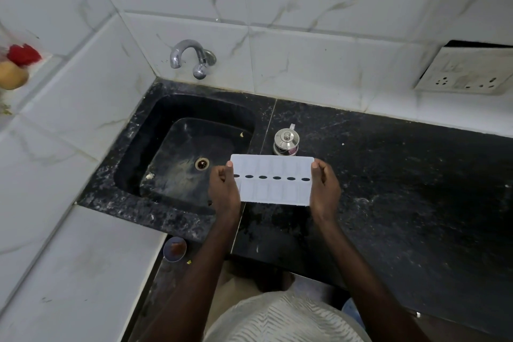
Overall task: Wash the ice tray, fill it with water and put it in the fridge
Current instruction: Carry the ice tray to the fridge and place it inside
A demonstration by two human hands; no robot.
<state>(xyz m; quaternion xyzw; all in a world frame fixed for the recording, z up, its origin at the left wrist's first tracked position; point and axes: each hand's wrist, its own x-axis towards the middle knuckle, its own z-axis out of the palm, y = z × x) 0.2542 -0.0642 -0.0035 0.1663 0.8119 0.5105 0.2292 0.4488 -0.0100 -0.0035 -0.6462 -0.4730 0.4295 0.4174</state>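
A white ice tray (273, 168) with two rows of cells and a line of dark oval holes down its middle is held level above the black counter, just right of the sink. My left hand (223, 191) grips its left end, thumb on top. My right hand (324, 189) grips its right end the same way. The black stone sink (155, 130) lies to the left, with a round drain (201, 163). A chrome tap (191, 57) juts from the tiled wall above the sink; no water runs from it.
A small steel lidded pot (286, 141) stands on the black counter (402, 189) just behind the tray. A wall socket plate (466, 71) sits at upper right. Fruit (12, 73) rests on the white ledge at far left. A small bowl (174, 248) lies on the floor below.
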